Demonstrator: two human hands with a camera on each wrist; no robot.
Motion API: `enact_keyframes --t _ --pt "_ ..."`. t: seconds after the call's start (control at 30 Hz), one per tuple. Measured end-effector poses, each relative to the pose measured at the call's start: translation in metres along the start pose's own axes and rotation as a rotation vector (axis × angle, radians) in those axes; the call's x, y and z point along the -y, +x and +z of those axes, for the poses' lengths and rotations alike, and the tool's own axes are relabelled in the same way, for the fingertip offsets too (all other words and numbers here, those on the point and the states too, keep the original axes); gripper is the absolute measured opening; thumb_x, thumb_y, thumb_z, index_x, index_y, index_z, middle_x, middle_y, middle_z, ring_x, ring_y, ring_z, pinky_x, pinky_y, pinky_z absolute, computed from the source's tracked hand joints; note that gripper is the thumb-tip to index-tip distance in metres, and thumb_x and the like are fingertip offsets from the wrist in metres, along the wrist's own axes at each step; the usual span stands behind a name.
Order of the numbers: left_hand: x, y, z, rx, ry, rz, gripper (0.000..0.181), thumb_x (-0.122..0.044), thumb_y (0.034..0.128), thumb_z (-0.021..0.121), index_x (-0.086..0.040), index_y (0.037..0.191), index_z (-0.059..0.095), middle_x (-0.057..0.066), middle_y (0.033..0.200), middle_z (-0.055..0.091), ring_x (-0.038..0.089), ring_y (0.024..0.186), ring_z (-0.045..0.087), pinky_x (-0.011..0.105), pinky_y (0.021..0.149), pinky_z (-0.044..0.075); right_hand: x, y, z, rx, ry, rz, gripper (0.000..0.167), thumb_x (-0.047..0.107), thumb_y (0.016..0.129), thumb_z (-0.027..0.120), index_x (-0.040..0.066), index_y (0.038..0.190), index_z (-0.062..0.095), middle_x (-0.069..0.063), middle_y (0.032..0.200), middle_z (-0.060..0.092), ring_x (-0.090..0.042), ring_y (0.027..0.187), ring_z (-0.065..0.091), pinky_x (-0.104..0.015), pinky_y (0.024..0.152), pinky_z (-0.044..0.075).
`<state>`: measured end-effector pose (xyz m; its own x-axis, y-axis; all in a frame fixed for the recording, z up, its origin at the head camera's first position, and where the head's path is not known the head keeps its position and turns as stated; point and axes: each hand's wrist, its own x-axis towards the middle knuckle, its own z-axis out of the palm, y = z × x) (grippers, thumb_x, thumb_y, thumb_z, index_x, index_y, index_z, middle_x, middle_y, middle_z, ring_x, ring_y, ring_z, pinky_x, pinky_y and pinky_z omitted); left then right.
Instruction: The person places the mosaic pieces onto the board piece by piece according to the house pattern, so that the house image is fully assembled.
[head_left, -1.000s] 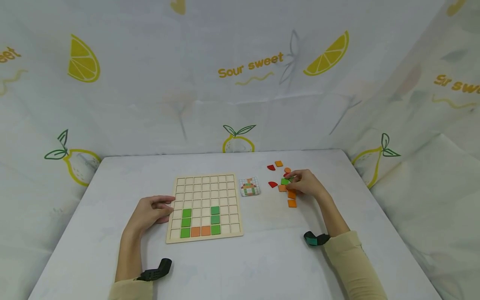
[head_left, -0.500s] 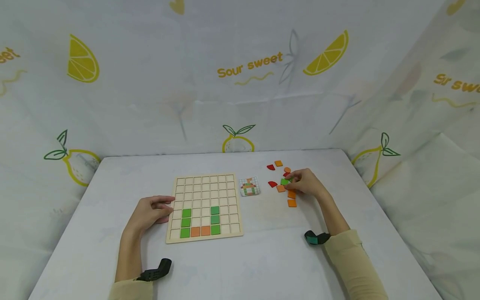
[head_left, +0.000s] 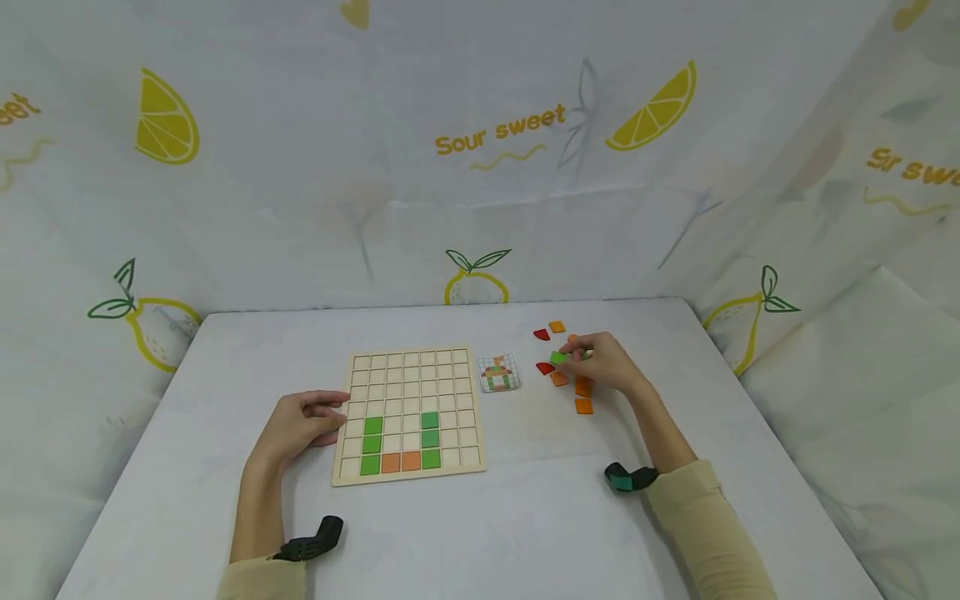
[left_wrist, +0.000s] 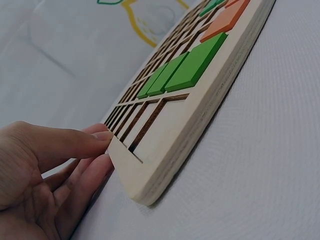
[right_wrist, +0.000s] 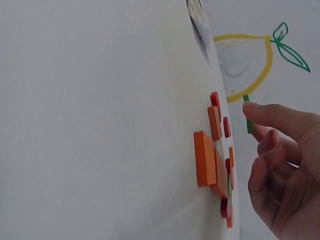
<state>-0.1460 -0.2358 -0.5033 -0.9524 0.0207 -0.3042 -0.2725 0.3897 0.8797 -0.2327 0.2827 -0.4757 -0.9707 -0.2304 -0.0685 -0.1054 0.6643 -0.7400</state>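
Over the loose tiles (head_left: 584,407), our right hand (head_left: 607,363) pinches a green tile (head_left: 558,357) between thumb and finger. Our left hand (head_left: 302,421) touches the left edge of the wooden board (head_left: 412,407); whether its fingers grip it, we cannot tell.

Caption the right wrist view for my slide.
Right hand pinches a green tile clear of the white tabletop, near orange pieces and red pieces.

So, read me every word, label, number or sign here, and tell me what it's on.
"Sour sweet": middle of the backdrop cloth.
"eet": same cloth, left edge, cut off.
"Sr swe": same cloth, right side, creased, cut off.
Patterned card: any writing is too small to read.
Wooden board: no writing seen.
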Motion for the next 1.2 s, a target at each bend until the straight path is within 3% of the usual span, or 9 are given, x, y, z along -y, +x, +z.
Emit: enact_keyframes --t 0.17,0.37,0.63,1.2 --pt "0.0 -0.001 0.0 0.004 -0.011 0.001 0.05 -0.008 0.0958 0.081 -0.001 0.143 0.068 0.004 0.102 0.074 0.009 0.086 0.07 0.023 0.073 0.066 0.023 0.0 0.01 0.003 -0.007 -0.035 0.024 0.017 0.093 0.084 0.001 0.11 0.079 -0.002 0.081 0.057 -0.013 0.059 0.046 -0.021 0.052 0.036" --pt "0.001 0.0 -0.001 0.006 -0.021 0.0 0.05 -0.007 0.0956 0.081 0.0 0.144 0.067 0.004 0.103 0.076 0.008 0.087 0.071 0.023 0.074 0.066 0.049 0.002 0.024 0.032 -0.011 -0.099 0.023 0.014 0.092 0.086 0.001 0.109 0.079 -0.001 0.08 0.055 -0.011 0.056 0.041 -0.02 0.051 0.033" --pt "0.002 0.0 0.0 0.004 0.007 0.013 0.048 -0.01 0.0977 0.079 -0.001 0.143 0.068 0.008 0.107 0.075 0.01 0.088 0.072 0.024 0.074 0.066 0.067 0.001 0.03 0.063 0.019 -0.092 0.026 0.015 0.092 0.087 0.003 0.113 0.079 -0.003 0.084 0.056 -0.012 0.049 0.043 -0.022 0.049 0.038" --pt "0.001 0.0 0.0 0.004 0.004 0.02 0.048 -0.008 0.0973 0.079 0.0 0.143 0.068 0.008 0.106 0.075 0.009 0.089 0.072 0.024 0.074 0.066 0.058 0.004 0.03 0.045 0.022 -0.093 0.026 0.015 0.092 0.087 0.001 0.112 0.078 -0.003 0.082 0.055 -0.012 0.049 0.044 -0.021 0.05 0.037"
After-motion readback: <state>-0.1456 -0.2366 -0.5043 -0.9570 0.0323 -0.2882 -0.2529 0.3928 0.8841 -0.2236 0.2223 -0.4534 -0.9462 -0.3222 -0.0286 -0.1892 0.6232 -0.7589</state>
